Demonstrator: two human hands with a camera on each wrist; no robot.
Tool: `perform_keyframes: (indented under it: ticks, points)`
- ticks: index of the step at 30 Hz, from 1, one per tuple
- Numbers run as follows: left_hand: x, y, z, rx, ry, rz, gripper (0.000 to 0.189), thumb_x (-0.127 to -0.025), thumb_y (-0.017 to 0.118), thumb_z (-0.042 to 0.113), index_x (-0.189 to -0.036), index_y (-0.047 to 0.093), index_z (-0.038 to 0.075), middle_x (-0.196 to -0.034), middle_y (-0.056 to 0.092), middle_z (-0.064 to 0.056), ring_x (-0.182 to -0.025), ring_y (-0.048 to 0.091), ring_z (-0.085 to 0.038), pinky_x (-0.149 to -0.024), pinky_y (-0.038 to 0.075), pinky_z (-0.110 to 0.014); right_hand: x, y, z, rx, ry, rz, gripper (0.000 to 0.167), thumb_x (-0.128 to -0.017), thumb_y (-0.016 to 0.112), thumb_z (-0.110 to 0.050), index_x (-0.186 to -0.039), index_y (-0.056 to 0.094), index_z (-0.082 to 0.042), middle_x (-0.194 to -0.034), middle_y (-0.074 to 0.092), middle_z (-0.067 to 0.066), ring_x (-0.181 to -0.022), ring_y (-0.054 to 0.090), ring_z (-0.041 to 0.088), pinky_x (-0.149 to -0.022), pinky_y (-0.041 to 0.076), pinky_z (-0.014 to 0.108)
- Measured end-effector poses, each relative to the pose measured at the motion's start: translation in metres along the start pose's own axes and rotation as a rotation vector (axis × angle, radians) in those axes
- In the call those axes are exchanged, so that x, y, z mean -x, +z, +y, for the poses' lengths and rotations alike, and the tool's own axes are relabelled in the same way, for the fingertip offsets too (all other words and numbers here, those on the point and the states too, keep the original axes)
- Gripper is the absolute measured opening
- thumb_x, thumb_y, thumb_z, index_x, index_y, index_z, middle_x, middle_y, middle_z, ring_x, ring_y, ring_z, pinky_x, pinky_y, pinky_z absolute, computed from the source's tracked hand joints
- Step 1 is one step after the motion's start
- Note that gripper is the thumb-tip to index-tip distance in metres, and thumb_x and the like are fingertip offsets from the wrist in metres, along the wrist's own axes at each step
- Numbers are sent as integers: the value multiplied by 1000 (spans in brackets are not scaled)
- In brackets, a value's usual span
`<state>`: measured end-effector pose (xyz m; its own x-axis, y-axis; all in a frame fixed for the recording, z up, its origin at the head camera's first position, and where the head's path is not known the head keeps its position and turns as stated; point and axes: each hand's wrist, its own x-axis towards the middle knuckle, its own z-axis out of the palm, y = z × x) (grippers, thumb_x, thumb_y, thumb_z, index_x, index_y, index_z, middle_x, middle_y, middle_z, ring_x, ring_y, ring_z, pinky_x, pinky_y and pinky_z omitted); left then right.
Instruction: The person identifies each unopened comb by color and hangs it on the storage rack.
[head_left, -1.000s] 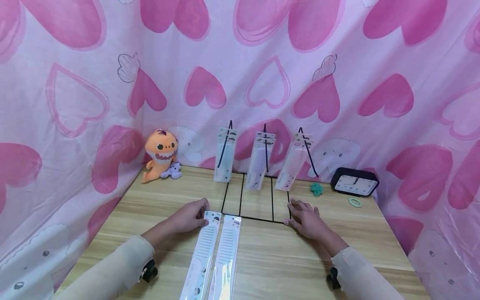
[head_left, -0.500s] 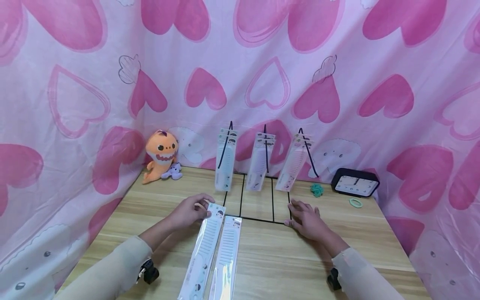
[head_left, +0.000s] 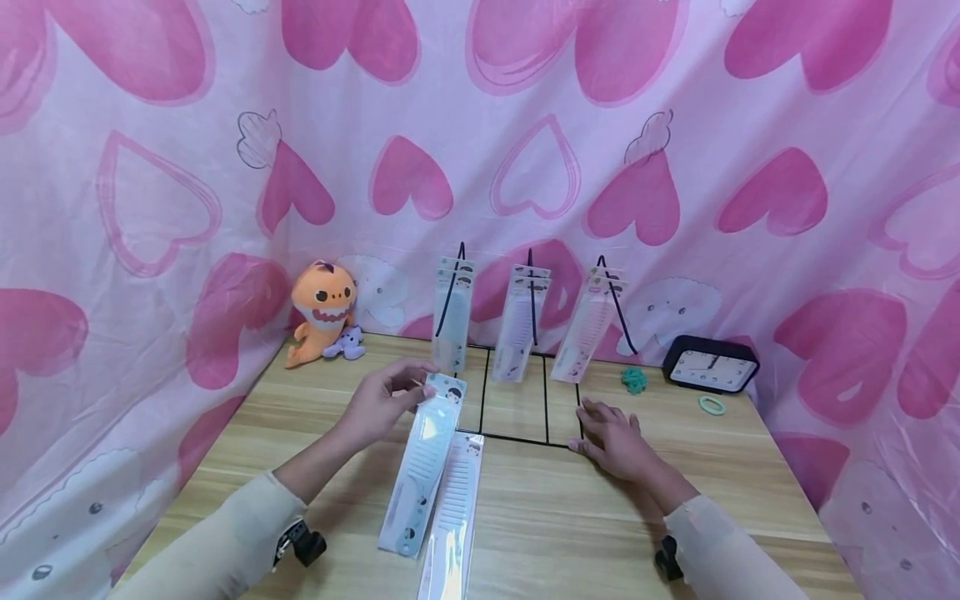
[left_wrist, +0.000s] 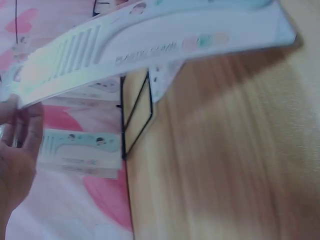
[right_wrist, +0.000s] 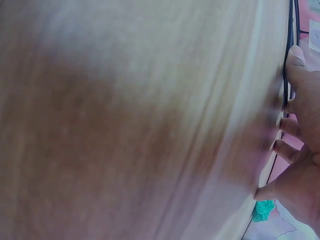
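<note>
My left hand (head_left: 382, 402) pinches the top end of a packaged plastic comb (head_left: 422, 467), which slants up off the table with its lower end toward me. In the left wrist view the comb's package (left_wrist: 150, 47) stretches across the top of the picture. A second packaged comb (head_left: 452, 508) lies flat on the wood, partly overlapped by the held one. My right hand (head_left: 617, 437) rests at the right front corner of the black wire rack (head_left: 513, 437), fingers spread over its base. On the rack's three prongs hang packaged combs, blue-green (head_left: 450, 321), purple (head_left: 517, 325) and pink (head_left: 587, 325).
An orange plush shark (head_left: 322, 304) with a small purple toy (head_left: 346, 342) sits at the back left. At the back right are a black clock (head_left: 710, 365), a green hair tie (head_left: 633, 379) and a pale green ring (head_left: 711, 405). A pink heart-print curtain (head_left: 525, 167) hangs behind.
My left hand has lifted the left comb off the table and carried it forward and slightly right toward the rack. The right hand stays in place.
</note>
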<state>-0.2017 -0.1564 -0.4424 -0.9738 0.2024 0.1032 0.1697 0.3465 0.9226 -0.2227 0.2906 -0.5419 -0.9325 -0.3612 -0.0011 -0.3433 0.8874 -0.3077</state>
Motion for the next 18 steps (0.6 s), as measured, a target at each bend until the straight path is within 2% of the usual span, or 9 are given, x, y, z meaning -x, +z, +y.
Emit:
perform_keyframes:
  ticks: [4, 6, 12, 18]
  points:
    - [1, -3, 12, 37, 77, 72, 28, -105, 78, 25, -133, 76, 26, -118, 77, -5, -107, 75, -23, -87, 68, -29, 0, 0, 0, 0, 2, -2, 71, -107, 71, -48, -162, 55, -6, -173, 45, 21, -156, 43, 54, -117, 20, 95]
    - [1, -6, 18, 71, 126, 109, 29, -105, 79, 23, -134, 76, 20, -118, 77, -6, -108, 75, -21, -88, 68, -27, 0, 0, 0, 0, 2, -2, 71, -107, 71, -48, -162, 55, -6, -173, 45, 21, -156, 43, 54, -117, 20, 95]
    - [-2, -12, 36, 143, 249, 178, 28, -105, 77, 13, -133, 74, 10, -116, 74, 7, -107, 73, -12, -88, 67, -25, 1, 1, 0, 4, 2, 2, 71, -107, 71, -49, -163, 55, -7, -173, 46, 20, -156, 44, 53, -118, 20, 95]
    - [-8, -16, 44, 142, 303, 214, 28, -104, 77, 12, -132, 75, 9, -116, 76, 13, -106, 74, -12, -87, 66, -24, 1, 0, 1, 1, -6, 4, 70, -107, 71, -47, -162, 55, -7, -173, 45, 21, -156, 44, 53, -118, 21, 95]
